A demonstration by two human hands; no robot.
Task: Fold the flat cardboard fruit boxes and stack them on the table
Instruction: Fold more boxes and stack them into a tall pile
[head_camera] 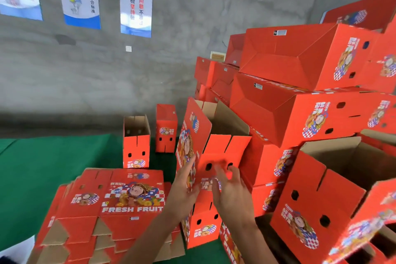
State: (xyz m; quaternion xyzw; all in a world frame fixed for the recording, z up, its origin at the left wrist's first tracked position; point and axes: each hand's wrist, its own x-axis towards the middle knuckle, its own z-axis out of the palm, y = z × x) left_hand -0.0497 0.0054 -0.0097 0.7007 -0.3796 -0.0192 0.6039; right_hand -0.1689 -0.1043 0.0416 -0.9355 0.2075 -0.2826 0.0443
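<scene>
A red folded fruit box stands upright in the middle, its open brown inside facing up, on top of another red box. My left hand lies with straight fingers against its left printed side. My right hand has spread fingers on its front face, near the round holes. A pile of flat red cardboard boxes printed "FRESH FRUIT" lies on the green table at the lower left.
Two narrow folded boxes stand upright behind the flat pile. A tall stack of folded red boxes fills the right side. An open box sits at the lower right. A grey wall with posters is behind.
</scene>
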